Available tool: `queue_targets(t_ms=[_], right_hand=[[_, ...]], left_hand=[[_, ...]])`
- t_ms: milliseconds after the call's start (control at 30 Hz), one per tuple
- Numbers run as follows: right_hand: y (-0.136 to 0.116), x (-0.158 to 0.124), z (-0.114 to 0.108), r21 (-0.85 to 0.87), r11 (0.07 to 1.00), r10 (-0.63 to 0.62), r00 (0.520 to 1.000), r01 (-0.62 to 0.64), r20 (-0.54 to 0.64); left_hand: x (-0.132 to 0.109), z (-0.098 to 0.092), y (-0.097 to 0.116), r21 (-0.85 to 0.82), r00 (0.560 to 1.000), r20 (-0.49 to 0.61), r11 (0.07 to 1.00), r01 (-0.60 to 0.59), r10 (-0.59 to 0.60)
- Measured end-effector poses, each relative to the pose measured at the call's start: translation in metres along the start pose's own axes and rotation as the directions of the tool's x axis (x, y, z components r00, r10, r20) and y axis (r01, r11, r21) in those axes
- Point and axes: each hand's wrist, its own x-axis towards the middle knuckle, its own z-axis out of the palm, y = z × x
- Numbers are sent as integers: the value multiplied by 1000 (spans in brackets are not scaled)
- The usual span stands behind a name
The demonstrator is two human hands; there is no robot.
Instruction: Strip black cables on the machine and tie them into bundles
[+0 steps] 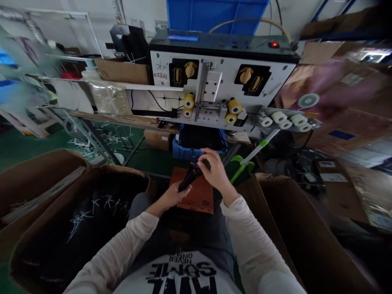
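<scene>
A: What is the left hand doing?
B: It is gripping the lower end of a black bundle, its fingers wrapping snugly around it.

A: And the right hand?
B: It is working at the bundle's upper end, ahead and to the right of the left hand. Its thumb and forefinger are curving nearly together, the other fingers bending loosely.

A: Is it pinching anything?
B: I can't tell; the spot where the tips are meeting the bundle is looking too dark and small.

A: How is the bundle lying?
B: It is slanting between the two hands, above a red board.

A: What is showing past the hands?
B: A blue crate is sitting just ahead of the right hand, holding black items. Farther ahead, a machine is standing with yellow rollers on its front, and a bench is running beyond the left hand.

A: And to the sides?
B: Left of the left hand, white ties are showing on black goods in a carton. Right of the right hand, an open box is standing.
</scene>
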Motion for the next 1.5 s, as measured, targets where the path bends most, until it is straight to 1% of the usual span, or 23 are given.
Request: queue_targets(t_ms=[100, 200, 267, 333, 400, 467, 533, 567, 600, 633, 667, 733, 767, 833, 900, 967, 1067, 1100, 1200, 1300, 1367, 1400, 1500], right_hand=[[3, -3, 1, 234, 970, 35, 994, -58, 101], [-2, -8, 12, 329, 944, -26, 985, -32, 168], [-7, -9, 19, 340, 940, -68, 982, 5, 175], [-11, -7, 24, 356, 935, -83, 979, 11, 187], [-14, -5, 26, 405, 914, -77, 980, -4, 184], [-15, -3, 29, 495, 868, -31, 990, -43, 141], [-15, -1, 34, 615, 781, 94, 994, -108, 56], [-15, 1, 38, 683, 716, 176, 984, -147, 28], [-15, 4, 43, 747, 637, 254, 967, -190, 29], [-16, 8, 49, 800, 551, 314, 947, -237, 64], [-18, 14, 56, 837, 464, 348, 929, -289, 128], [-24, 32, 71, 865, 320, 345, 898, -386, 273], [-28, 43, 79, 871, 266, 336, 887, -412, 317], [-37, 70, 94, 895, 172, 358, 872, -412, 333], [-45, 99, 107, 925, 89, 432, 851, -369, 298], [-52, 129, 117, 950, 36, 501, 828, -309, 251], [-61, 166, 125, 973, -3, 583, 790, -231, 190], [-63, 176, 126, 977, -17, 619, 765, -212, 177], [-70, 197, 127, 981, -40, 736, 659, -187, 156], [-73, 211, 129, 979, 1, 817, 565, -204, 117], [-73, 218, 132, 978, 48, 842, 536, -204, 70], [-73, 220, 133, 978, 70, 845, 532, -198, 47], [-74, 222, 138, 976, 129, 837, 547, -174, -13]], left_hand=[[-4, -13, 5, -213, 981, 190, 974, 72, -31], [-8, -23, 8, -297, 957, 289, 947, 126, -37], [-9, -27, 9, -321, 947, 319, 934, 157, -50], [-10, -28, 9, -337, 947, 315, 925, 176, -66], [-11, -28, 9, -342, 951, 296, 921, 188, -84], [-13, -27, 8, -354, 957, 278, 917, 184, -85], [-17, -27, 6, -392, 967, 251, 909, 143, -44], [-19, -27, 5, -419, 975, 223, 901, 110, -15], [-21, -28, 4, -450, 983, 182, 890, 74, 10], [-24, -30, 2, -485, 991, 134, 874, 42, 27], [-27, -32, 1, -522, 996, 83, 853, 15, 33], [-34, -37, -3, -596, 999, -14, 802, -34, 31], [-38, -40, -5, -626, 998, -56, 778, -55, 25], [-46, -46, -8, -670, 993, -118, 737, -86, 9], [-53, -52, -10, -700, 988, -155, 706, -107, -4], [-60, -57, -12, -720, 985, -170, 684, -116, -12], [-67, -64, -15, -733, 983, -184, 668, -127, -15], [-69, -66, -16, -739, 982, -187, 661, -130, -16], [-72, -74, -21, -758, 981, -190, 639, -130, -25], [-71, -84, -25, -765, 976, -212, 628, -139, -43], [-70, -92, -27, -767, 971, -232, 623, -152, -49], [-70, -95, -28, -768, 969, -240, 621, -157, -51], [-70, -101, -30, -771, 969, -241, 617, -155, -57]])
